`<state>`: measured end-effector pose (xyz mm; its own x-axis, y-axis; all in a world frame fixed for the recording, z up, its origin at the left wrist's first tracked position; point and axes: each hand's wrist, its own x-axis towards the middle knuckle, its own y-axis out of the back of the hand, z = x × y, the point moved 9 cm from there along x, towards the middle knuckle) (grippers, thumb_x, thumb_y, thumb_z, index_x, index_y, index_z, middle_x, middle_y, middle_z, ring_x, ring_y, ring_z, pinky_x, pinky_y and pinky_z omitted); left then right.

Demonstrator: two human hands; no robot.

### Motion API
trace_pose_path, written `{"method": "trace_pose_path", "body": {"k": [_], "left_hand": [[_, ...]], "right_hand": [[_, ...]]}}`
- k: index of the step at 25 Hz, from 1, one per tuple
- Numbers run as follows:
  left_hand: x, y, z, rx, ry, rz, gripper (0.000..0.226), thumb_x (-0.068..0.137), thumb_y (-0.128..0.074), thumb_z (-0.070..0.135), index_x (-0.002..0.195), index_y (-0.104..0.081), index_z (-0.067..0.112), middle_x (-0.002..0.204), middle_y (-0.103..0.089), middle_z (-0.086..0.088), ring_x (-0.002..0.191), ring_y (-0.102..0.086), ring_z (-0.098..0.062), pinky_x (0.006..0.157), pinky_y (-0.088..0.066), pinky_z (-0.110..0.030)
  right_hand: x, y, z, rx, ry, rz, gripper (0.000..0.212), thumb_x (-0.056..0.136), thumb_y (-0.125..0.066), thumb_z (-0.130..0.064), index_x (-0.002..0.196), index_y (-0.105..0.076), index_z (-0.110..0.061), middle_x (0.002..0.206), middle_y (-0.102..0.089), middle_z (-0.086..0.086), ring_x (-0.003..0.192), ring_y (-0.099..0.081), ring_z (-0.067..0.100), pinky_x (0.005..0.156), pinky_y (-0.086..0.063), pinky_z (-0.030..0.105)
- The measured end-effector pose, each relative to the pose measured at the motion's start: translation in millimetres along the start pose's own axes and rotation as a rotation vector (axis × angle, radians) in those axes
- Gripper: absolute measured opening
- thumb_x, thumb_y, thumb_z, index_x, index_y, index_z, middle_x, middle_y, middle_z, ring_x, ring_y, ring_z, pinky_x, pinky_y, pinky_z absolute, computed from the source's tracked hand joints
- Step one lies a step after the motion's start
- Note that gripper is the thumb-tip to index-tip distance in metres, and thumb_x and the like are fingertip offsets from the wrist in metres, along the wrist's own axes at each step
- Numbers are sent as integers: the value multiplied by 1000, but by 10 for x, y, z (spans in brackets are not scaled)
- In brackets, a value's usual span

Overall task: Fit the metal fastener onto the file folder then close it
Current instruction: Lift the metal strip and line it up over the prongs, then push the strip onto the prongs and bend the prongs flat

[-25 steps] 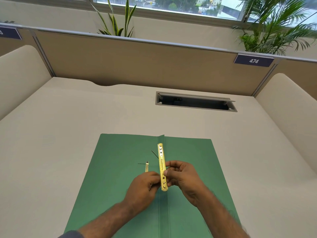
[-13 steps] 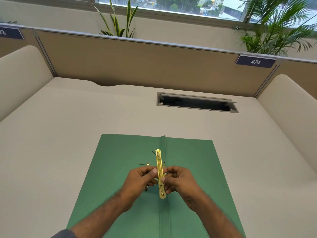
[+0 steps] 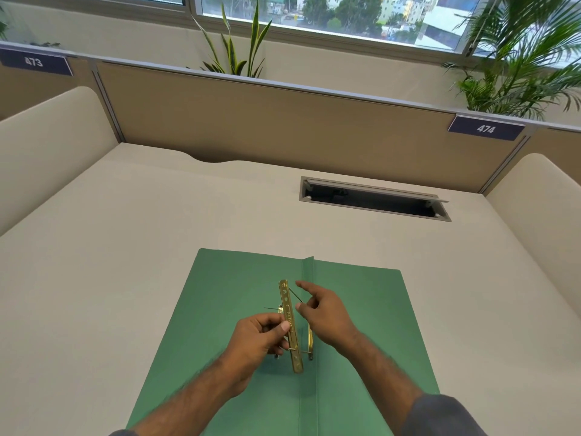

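A green file folder (image 3: 239,291) lies open and flat on the desk, its centre fold running away from me. My left hand (image 3: 257,341) pinches a long gold metal fastener bar (image 3: 290,325) with punched holes, held above the folder just left of the fold. A second gold fastener piece (image 3: 310,343) shows edge-on beside the bar, under my right palm. My right hand (image 3: 323,313) hovers right of the bar with fingers spread, touching nothing that I can see. Thin slits mark the folder near the bar's top.
The beige desk (image 3: 125,247) is ringed by tan partition panels (image 3: 283,127). An open cable hatch (image 3: 374,199) sits in the desk beyond the folder at right. Plants stand behind the partition.
My right hand has let go of the bar and opened, lifting to the right. The left hand now holds the bar alone, and a second gold piece has come into sight.
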<state>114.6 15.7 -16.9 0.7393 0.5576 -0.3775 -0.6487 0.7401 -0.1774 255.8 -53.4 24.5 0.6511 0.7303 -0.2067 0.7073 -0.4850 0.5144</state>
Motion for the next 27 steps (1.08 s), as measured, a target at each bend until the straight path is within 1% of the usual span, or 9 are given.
{"method": "trace_pose_path", "body": {"k": [4,7,11,14,18,21,23,25,27], "left_hand": [[12,16,-2,5,-10,-4,7,87,-70,6,91,-75,5,68,-72,-9,60,-66,-15,57,-55,-26],[25,27,-38,2,-4,3,7,87,-70,5,91,-75,5,67,-71,-8,59,-65,-15,57,-55,-26],[53,2,-62,15,10,5,7,87,-70,6,90,-75,7,66,-71,-8,59,-65,-16,57,-54,-27],[75,-29,-70,34,16,-2,7,87,-69,6,90,-76,8,65,-71,-5,60,-65,-14,57,-54,-26],[104,-62,-80,69,13,3,8,88,-69,6,88,-76,9,65,-72,-3,60,-65,-13,56,-53,-24],[149,-93,-67,124,-1,15,9,88,-68,5,88,-76,10,67,-73,-3,62,-67,-15,65,-56,-31],[190,-131,-43,169,-24,0,11,88,-67,2,88,-75,10,67,-73,-3,62,-70,-13,66,-59,-28],[243,-162,-3,256,-67,-10,11,87,-68,-1,91,-74,7,70,-72,-6,66,-71,-14,68,-62,-29],[297,-202,36,391,-113,-9,14,83,-72,0,94,-73,8,71,-70,-8,66,-68,-15,73,-63,-37]], "right_hand": [[26,-37,16,-83,34,3,25,91,-64,-20,114,-71,-22,55,-47,-12,39,-43,-1,42,-32,8],[8,-21,0,-106,52,3,19,91,-64,-21,107,-75,-20,55,-50,-15,42,-48,-6,42,-34,7],[11,-3,-13,-130,49,11,19,91,-63,-24,107,-75,-21,61,-52,-21,50,-49,-7,52,-32,5],[16,-7,-31,-139,62,15,21,92,-63,-24,109,-74,-17,66,-53,-23,57,-48,-6,57,-35,9],[10,-9,-27,-139,63,3,22,94,-60,-20,109,-75,-15,62,-52,-21,51,-50,-10,54,-33,5],[-24,55,18,-86,28,29,24,94,-59,-20,115,-71,-17,71,-61,-12,61,-56,-1,61,-44,15],[-56,108,87,-37,-4,53,27,94,-59,-20,119,-67,-17,73,-63,-4,67,-59,9,68,-53,26],[-101,150,186,-8,-35,79,27,94,-60,-20,120,-66,-16,75,-65,3,67,-60,13,71,-56,33],[-161,183,309,-1,-65,101,27,93,-61,-21,119,-67,-15,78,-68,11,63,-58,14,69,-57,36]]}}
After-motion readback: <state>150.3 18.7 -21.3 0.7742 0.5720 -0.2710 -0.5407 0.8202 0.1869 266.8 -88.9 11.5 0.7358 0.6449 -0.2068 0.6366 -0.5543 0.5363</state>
